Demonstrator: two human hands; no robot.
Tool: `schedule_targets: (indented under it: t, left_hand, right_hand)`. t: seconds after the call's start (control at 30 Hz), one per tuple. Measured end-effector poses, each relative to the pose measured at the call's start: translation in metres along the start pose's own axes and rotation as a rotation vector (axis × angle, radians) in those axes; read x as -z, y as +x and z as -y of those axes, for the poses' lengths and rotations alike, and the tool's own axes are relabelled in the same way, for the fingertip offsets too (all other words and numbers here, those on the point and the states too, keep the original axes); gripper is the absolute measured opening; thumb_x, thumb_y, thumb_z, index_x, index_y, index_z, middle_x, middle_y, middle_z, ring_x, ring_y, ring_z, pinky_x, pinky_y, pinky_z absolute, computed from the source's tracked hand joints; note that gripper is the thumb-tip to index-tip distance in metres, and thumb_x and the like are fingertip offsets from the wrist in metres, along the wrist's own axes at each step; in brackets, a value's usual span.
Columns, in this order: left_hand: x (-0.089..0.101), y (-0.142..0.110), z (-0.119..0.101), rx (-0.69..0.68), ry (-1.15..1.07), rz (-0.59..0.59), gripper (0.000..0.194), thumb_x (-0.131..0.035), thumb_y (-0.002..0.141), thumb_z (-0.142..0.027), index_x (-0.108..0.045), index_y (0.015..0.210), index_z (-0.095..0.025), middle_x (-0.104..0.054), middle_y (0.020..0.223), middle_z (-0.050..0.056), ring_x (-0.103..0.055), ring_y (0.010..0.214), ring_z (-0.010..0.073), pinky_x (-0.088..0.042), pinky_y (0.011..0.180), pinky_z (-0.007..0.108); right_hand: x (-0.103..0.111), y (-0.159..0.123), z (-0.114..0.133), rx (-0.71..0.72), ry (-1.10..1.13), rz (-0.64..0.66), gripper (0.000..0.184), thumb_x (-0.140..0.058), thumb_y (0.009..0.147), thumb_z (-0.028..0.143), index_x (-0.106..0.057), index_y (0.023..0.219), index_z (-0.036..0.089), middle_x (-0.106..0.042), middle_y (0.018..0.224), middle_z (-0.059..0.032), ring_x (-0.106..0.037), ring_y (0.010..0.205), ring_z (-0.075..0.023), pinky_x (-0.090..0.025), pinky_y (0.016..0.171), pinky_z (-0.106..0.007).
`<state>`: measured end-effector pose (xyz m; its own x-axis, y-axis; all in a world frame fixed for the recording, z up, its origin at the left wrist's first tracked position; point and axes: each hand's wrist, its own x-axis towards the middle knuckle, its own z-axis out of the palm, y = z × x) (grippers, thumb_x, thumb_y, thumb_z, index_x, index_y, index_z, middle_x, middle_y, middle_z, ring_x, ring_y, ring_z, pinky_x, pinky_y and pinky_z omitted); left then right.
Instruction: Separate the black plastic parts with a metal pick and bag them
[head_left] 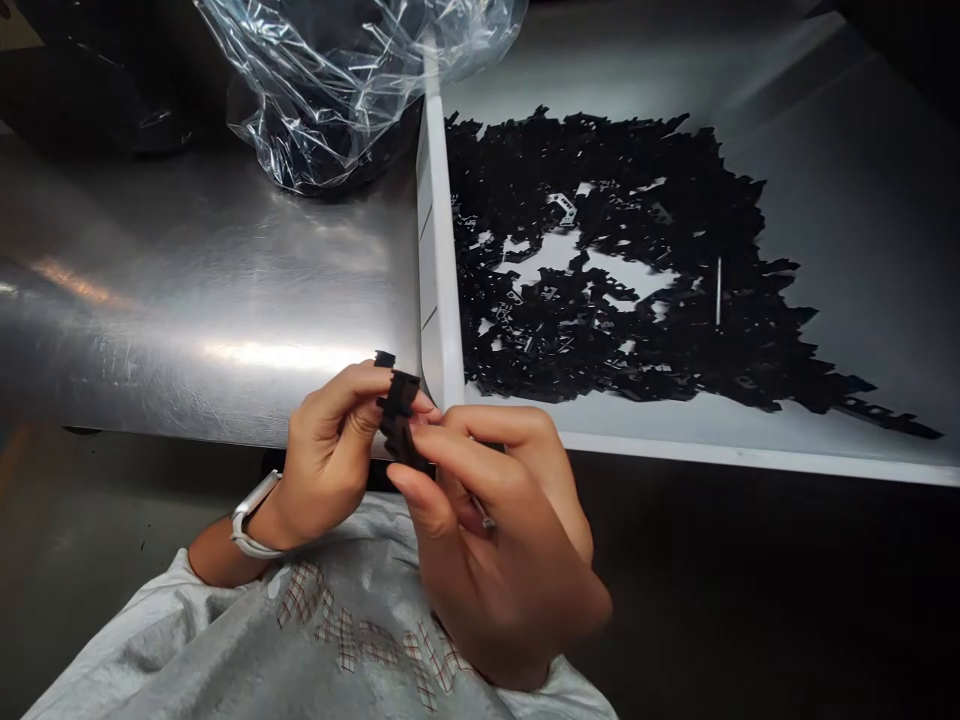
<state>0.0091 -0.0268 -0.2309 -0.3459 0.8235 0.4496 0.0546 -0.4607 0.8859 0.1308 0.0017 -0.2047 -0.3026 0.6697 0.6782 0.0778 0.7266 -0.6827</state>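
Between my two hands, close in front of my body, is a small black plastic part (401, 395) with notched edges. My left hand (334, 440) pinches its upper end between thumb and fingers. The fingers of my right hand (502, 520) close on the lower end of the same part. A small shiny metal bit (487, 522) shows under the curled fingers of my right hand; its kind is too small to make out. Beyond the hands, a wide pile of similar black plastic parts (600, 350) lies in a white tray (675, 455).
A slim metal rod (719, 290) lies on the pile. Left of the tray is a brushed metal table (187, 280). A clear plastic bag (337, 100) with dark contents stands at its back, overlapping the tray's raised left wall (439, 250).
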Motion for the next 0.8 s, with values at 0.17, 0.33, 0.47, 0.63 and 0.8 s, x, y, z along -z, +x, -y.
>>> schedule_targets:
  t: [0.17, 0.33, 0.47, 0.63, 0.8]
  left_hand:
    - [0.008, 0.0, -0.001, 0.021, -0.083, 0.042, 0.029, -0.056, 0.104, -0.012, -0.078, 0.113, -0.027, -0.081, 0.11, 0.003, -0.079, 0.107, 0.0177, -0.066, 0.089, 0.028]
    - [0.011, -0.002, 0.002, 0.094, -0.213, -0.006, 0.035, -0.051, 0.107, -0.013, -0.077, 0.12, -0.032, -0.083, 0.115, -0.003, -0.079, 0.11, 0.0133, -0.065, 0.096, 0.025]
    - [0.014, -0.002, -0.002, 0.169, -0.302, 0.127, 0.041, -0.039, 0.111, -0.024, -0.074, 0.131, -0.031, -0.077, 0.134, 0.001, -0.072, 0.129, 0.0194, -0.06, 0.111, 0.035]
    - [0.014, -0.004, -0.003, 0.109, -0.279, 0.203, 0.043, -0.038, 0.109, -0.048, -0.074, 0.123, -0.029, -0.078, 0.125, 0.01, -0.068, 0.134, 0.0332, -0.058, 0.111, 0.052]
    - [0.013, 0.003, -0.001, 0.168, -0.288, 0.176, 0.039, -0.042, 0.107, -0.051, -0.067, 0.087, -0.029, -0.071, 0.08, 0.005, -0.079, 0.103, 0.0278, -0.063, 0.095, 0.047]
  right_hand:
    - [-0.001, 0.001, -0.002, -0.03, -0.02, -0.003, 0.011, -0.067, 0.1, 0.013, -0.075, 0.106, 0.011, -0.061, 0.092, -0.0052, -0.055, 0.067, -0.0076, -0.053, 0.055, -0.016]
    - [0.0, 0.003, -0.001, -0.031, -0.01, 0.054, 0.01, -0.065, 0.1, 0.013, -0.074, 0.105, 0.012, -0.062, 0.091, -0.0038, -0.05, 0.059, -0.0058, -0.051, 0.051, -0.018]
    - [0.002, 0.005, 0.001, -0.04, -0.01, 0.059, 0.01, -0.065, 0.101, 0.015, -0.074, 0.107, 0.013, -0.065, 0.089, -0.0036, -0.059, 0.065, -0.0072, -0.054, 0.056, -0.017]
    - [0.003, 0.005, 0.001, 0.005, -0.111, 0.123, 0.007, -0.066, 0.102, 0.019, -0.071, 0.106, 0.017, -0.075, 0.09, -0.0035, -0.072, 0.076, -0.0112, -0.062, 0.064, -0.019]
    - [0.014, 0.011, -0.004, -0.005, -0.026, 0.185, 0.018, -0.068, 0.101, 0.03, -0.071, 0.116, 0.02, -0.074, 0.09, -0.0045, -0.071, 0.069, -0.0143, -0.063, 0.057, -0.025]
